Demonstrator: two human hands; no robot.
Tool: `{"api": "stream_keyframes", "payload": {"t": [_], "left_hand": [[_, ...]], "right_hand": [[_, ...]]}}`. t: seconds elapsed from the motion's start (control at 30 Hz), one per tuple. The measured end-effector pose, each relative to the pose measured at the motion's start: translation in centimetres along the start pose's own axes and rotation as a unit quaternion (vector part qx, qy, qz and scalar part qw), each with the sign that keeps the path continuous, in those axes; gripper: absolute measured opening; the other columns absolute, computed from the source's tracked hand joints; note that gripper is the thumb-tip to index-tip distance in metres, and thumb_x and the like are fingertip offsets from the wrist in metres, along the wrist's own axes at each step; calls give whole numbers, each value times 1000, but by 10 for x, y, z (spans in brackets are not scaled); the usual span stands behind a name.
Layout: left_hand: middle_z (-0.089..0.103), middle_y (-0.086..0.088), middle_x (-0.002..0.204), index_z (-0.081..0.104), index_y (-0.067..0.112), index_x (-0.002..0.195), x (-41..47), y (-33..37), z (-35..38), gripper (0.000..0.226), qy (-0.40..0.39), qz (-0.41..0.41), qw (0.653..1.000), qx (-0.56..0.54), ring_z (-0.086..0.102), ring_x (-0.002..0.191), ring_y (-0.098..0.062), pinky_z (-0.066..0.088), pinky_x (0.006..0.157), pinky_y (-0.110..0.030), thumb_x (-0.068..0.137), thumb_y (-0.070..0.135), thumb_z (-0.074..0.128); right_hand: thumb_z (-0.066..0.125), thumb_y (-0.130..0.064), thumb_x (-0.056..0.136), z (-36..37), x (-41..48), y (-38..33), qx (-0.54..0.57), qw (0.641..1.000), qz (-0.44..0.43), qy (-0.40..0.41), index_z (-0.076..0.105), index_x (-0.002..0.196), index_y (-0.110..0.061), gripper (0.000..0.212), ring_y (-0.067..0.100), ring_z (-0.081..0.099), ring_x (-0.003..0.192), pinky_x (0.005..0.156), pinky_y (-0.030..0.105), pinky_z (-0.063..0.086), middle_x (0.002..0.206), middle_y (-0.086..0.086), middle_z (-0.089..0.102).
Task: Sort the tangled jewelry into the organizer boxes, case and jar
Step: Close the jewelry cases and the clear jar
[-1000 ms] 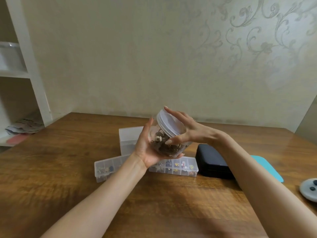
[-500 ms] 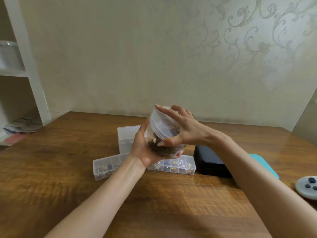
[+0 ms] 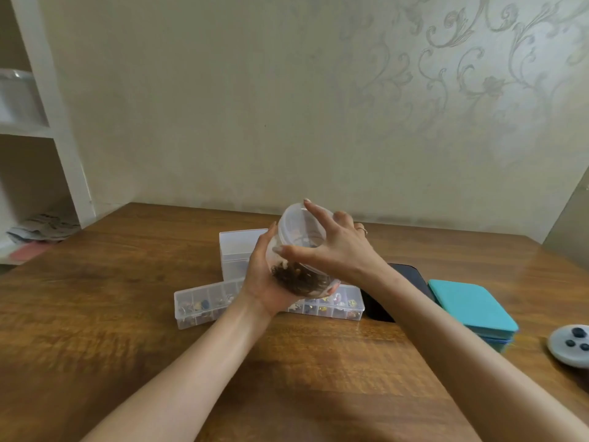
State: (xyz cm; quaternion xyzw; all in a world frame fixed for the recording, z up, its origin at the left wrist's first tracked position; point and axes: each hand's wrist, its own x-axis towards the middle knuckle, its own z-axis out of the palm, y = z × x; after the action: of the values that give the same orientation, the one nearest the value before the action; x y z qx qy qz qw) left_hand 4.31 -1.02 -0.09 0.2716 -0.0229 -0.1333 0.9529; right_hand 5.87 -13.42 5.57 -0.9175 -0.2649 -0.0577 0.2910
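Observation:
I hold a clear plastic jar (image 3: 294, 275) tilted above the table, with dark tangled jewelry heaped in its lower side. My left hand (image 3: 259, 280) cups the jar's body from underneath. My right hand (image 3: 334, 247) grips the white lid (image 3: 294, 224) with thumb and fingers spread round its rim. Below the jar lies a long clear compartment organizer (image 3: 204, 303) with small jewelry pieces in its cells. A second clear organizer box (image 3: 237, 247) sits behind it. A black case (image 3: 404, 275) lies to the right, partly hidden by my right forearm.
A turquoise pad (image 3: 471, 306) lies right of the black case. A small white dish (image 3: 570, 344) with dark round pieces sits at the right edge. White shelves (image 3: 38, 132) stand at the left. The wooden table (image 3: 95, 314) reaches the far wall.
The jar has tilted further, its lid now facing up and left, and my right hand has turned round the lid. The view has drifted slightly.

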Motion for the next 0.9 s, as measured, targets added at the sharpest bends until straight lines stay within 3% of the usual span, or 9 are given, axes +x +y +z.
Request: {"api": "stream_keyframes", "payload": {"t": [0.33,0.43,0.47,0.53,0.63,0.7,0.73,0.8,0.9], "left_hand": [[49,-23,136,50,15,135,2,-5,-1,65,-3,51,998,41,47,125,-40,35,105,-53,88,60,45],[52,-19,135,47,22,137,0,5,5,66,51,58,982,173,51,122,-36,44,98,-50,90,66,33],[56,-16,131,47,23,136,-1,10,7,60,115,81,953,267,56,117,-33,48,94,-47,92,63,34],[62,-10,120,51,20,127,-2,17,2,41,261,180,849,423,63,103,-23,52,90,-42,95,46,45],[60,-2,120,54,17,116,-4,29,-13,24,318,296,632,641,56,110,-18,50,93,-38,94,27,55],[48,-3,137,47,17,130,-10,38,-20,40,323,233,460,794,40,129,-22,40,104,-40,93,31,55],[35,-6,148,36,17,139,-13,42,-25,54,326,162,399,842,27,138,-26,29,110,-45,92,38,54],[0,-13,158,8,17,150,-25,46,-29,87,338,10,351,873,-1,145,-34,8,111,-61,87,59,51],[-7,-16,154,-6,17,148,-47,44,-33,111,348,-84,350,866,0,142,-39,15,107,-65,73,75,53]], "right_hand": [[64,-67,72,6,2,-1,30,998,35,34,18,146,-49,89,36,20,137,104,46,33,149,7,24],[63,-69,72,-3,21,10,31,998,61,17,22,146,-45,88,39,25,134,103,51,34,147,13,28],[63,-70,72,-6,30,16,20,997,66,18,22,147,-44,89,40,25,134,104,53,33,146,13,28],[63,-71,70,-4,47,31,-18,997,73,29,21,147,-43,92,40,25,134,106,55,32,147,13,25],[63,-76,67,14,65,52,-73,993,96,19,19,146,-42,97,42,24,134,105,56,32,149,12,22],[60,-80,65,31,73,64,-106,989,106,7,19,146,-42,99,42,23,134,105,55,31,149,13,22],[58,-81,65,37,75,69,-118,987,109,10,21,146,-41,98,43,24,134,105,55,30,149,14,23],[52,-83,67,43,80,74,-129,986,109,16,27,146,-39,94,43,24,135,105,54,29,149,14,26],[47,-84,69,43,82,75,-157,983,89,-39,31,145,-38,91,43,20,138,108,57,26,152,13,27]]}}
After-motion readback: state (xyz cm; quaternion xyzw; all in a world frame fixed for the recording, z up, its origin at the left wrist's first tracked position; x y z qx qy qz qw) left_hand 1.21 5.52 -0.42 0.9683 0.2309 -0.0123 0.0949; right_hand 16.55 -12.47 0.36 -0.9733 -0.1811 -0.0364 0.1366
